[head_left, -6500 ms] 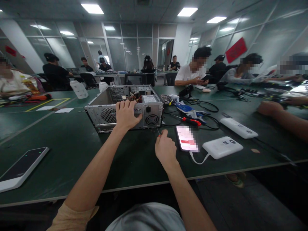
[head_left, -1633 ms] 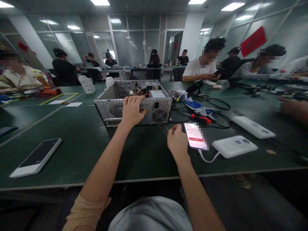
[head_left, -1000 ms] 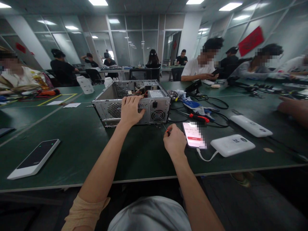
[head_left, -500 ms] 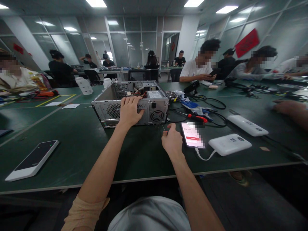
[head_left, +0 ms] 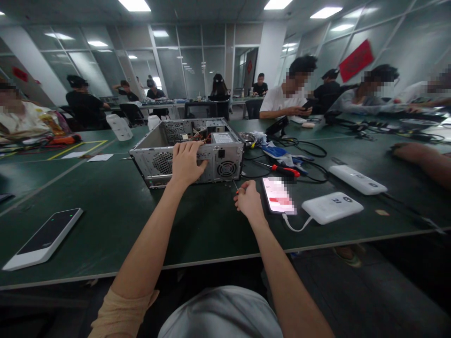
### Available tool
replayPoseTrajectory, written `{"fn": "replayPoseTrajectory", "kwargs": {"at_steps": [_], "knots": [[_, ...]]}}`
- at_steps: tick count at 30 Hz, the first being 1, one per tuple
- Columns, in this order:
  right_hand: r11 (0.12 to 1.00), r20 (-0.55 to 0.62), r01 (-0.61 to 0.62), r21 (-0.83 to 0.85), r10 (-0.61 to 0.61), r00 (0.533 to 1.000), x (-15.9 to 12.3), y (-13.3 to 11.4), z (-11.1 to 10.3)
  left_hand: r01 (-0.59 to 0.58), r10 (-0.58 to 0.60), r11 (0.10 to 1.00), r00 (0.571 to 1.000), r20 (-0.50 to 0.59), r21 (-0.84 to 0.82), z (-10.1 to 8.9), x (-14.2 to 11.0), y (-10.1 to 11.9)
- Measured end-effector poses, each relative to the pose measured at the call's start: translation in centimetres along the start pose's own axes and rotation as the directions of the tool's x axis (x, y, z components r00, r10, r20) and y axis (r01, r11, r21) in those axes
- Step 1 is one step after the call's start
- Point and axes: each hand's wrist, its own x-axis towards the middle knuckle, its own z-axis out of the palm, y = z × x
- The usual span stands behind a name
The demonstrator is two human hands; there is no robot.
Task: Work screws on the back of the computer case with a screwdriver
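Case sat mid-frame on the green desk, top open, back panel facing the camera. Power supply showed at its right end, fan grille below it; wires visible inside. Left hand gripped the case's near edge, fingers over the top, thumb against the back panel.

Right hand, just right of centre, was closed around a thin tool: bit of red, slim shaft angled up-left to near the case's lower right corner. Probably a small screwdriver, mostly hidden by the fingers.

Right of that hand: lit phone, white cable running to a power bank marked 21. Second power bank lay farther right. Above the phone: red screwdriver lying flat, then a blue-white glove, metal bowl beside the case, black cables looping around.

Lower left: white device with dark top, two green lights. Left of the case: papers, white bottle tilted. Right edge: another person's arm on the desk. Upper frame: several people seated at desks, one in white at upper right.
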Motion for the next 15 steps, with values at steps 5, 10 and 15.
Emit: {"fn": "replayPoseTrajectory", "kwargs": {"at_steps": [5,10,15], "knots": [[1.0,-0.028,0.006,-0.009,-0.007,1.0,-0.06,0.03,0.01,-0.012,0.012,1.0,1.0,-0.011,0.018,0.02,0.01,-0.07],[0.996,0.002,-0.027,0.088,0.027,1.0,-0.03,-0.02,0.19,-0.013,0.014,1.0,1.0,-0.017,0.024,0.13,-0.04,-0.08],[0.97,0.082,-0.098,0.223,0.082,0.993,0.53,-0.18,0.85,-0.006,0.007,1.0,1.0,-0.01,0.026,-0.11,-0.07,0.13]]}}
